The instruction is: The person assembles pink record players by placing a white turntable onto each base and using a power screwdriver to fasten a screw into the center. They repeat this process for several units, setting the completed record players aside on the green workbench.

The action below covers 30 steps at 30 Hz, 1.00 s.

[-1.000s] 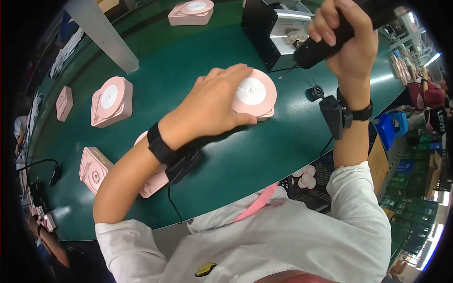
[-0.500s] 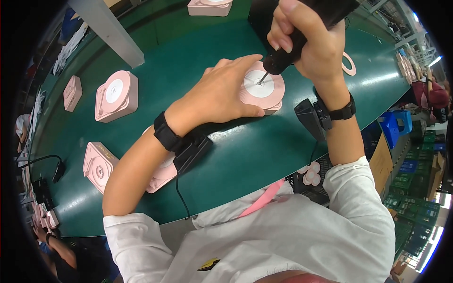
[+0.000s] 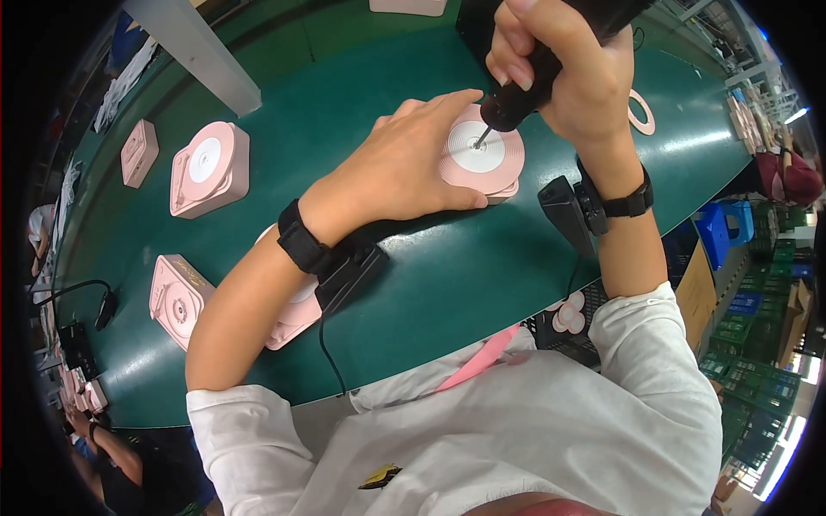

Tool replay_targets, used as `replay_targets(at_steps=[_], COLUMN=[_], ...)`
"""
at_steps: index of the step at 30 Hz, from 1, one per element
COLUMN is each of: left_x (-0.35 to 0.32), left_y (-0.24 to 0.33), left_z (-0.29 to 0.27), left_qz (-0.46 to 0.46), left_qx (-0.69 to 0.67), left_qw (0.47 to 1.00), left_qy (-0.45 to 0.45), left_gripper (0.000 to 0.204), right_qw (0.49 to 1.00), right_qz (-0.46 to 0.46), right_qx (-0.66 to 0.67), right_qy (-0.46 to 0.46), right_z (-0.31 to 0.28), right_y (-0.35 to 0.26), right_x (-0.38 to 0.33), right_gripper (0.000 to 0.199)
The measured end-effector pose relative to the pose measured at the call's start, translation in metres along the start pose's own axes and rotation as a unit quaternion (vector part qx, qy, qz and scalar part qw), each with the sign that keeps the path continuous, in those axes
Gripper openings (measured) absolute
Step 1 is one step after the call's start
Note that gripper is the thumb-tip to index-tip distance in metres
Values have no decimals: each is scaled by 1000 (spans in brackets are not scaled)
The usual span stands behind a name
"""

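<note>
My right hand (image 3: pixel 572 73) grips a black electric screwdriver (image 3: pixel 516 101), its thin bit slanting down to the centre of a white-and-pink disc (image 3: pixel 476 146). That disc lies on top of a small pink record-player-shaped box (image 3: pixel 508 194) on the table. Against the box's left side presses my left hand (image 3: pixel 409 159), thumb along the near edge and fingers along the far edge, closed round it. Whether a screw sits under the bit is too small to tell. Each wrist wears a black strap with a black device.
On the green table (image 3: pixel 413 292), a pink box with a disc (image 3: pixel 209 168), a smaller pink box (image 3: pixel 139 153) and an uncovered one (image 3: pixel 181 301) stand left. My left forearm partly covers another. A pink ring (image 3: pixel 641 113) lies right. A grey post (image 3: pixel 202 56) rises far left.
The pink box at the far edge has shifted right and farther away. My hands keep their hold, with the screwdriver bit still at the disc's centre. The view has moved slightly.
</note>
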State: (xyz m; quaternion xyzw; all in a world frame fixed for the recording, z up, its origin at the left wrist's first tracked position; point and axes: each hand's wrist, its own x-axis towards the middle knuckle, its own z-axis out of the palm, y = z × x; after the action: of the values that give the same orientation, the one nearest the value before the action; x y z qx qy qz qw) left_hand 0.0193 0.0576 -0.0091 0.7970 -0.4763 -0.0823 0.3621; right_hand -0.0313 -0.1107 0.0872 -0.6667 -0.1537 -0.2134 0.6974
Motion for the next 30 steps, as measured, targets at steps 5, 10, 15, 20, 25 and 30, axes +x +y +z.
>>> replay_targets(at_steps=[5,10,15,20,25,30], left_x=[-3,-3,-3,-7,-22,-87], left_y=[4,8,15,8,-17,38], left_z=[-1,-2,2,3,-16,-69], left_qz=[-2,-3,5,0,-80,-130], left_qx=[-1,8,56,74,248,322], left_qw=[1000,1000,998,997,951,925], left_qy=[2,-3,-5,16,167,151], left_gripper=[103,102,104,100,87,65], right_qw=[1000,1000,1000,1000,991,958], right_qz=[5,1,4,-26,-121,-181], right_qx=[12,9,17,-4,14,-154], right_qy=[-1,-7,7,3,60,161], right_z=[1,1,-3,-4,-29,-81], right_y=[-1,-1,-3,-6,-22,-35], right_x=[-2,-1,-5,-9,10,41], right_gripper=[26,25,26,21,18,23])
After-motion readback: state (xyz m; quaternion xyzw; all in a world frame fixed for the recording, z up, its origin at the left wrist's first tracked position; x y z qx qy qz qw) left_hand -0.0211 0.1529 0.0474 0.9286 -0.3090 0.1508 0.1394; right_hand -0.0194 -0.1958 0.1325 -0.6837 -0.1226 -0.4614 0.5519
